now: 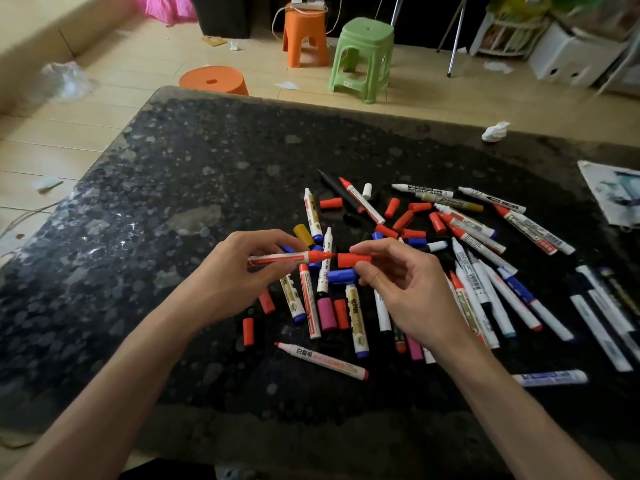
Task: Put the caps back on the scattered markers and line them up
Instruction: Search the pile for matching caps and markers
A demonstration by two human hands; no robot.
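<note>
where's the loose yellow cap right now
Head view, near the middle: the yellow cap lies on the table just beyond the fingertips of the left hand, with a blue-ended white marker beside it on its right.

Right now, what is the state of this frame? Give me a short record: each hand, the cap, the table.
left hand: grips red marker, tip uncovered, pointing right
right hand: pinches red cap
cap status: just off the marker's tip, not yet on
table: uncapped markers and loose caps lie scattered
</note>
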